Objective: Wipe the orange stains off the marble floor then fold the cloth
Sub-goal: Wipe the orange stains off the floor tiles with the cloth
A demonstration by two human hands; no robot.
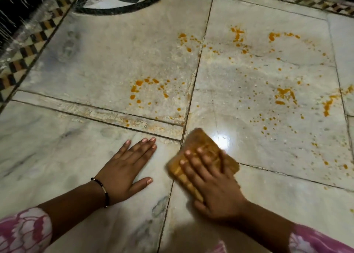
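Observation:
A folded orange-brown cloth (199, 143) lies flat on the white marble floor (107, 65), blurred by motion. My right hand (214, 178) presses down on it, fingers spread over its top. My left hand (128, 166) rests flat on the bare floor to the left of the cloth, fingers apart, holding nothing. Orange stains (145, 88) dot the tile beyond my left hand. More orange splashes (283, 97) spread over the tile to the right and further away (239, 36).
A patterned mosaic border (28, 47) runs along the left, and another (306, 2) along the far edge. A dark curved inlay (126, 7) sits at the top. Dark grout lines (193, 84) cross between the tiles. A light glare (222, 138) shines beside the cloth.

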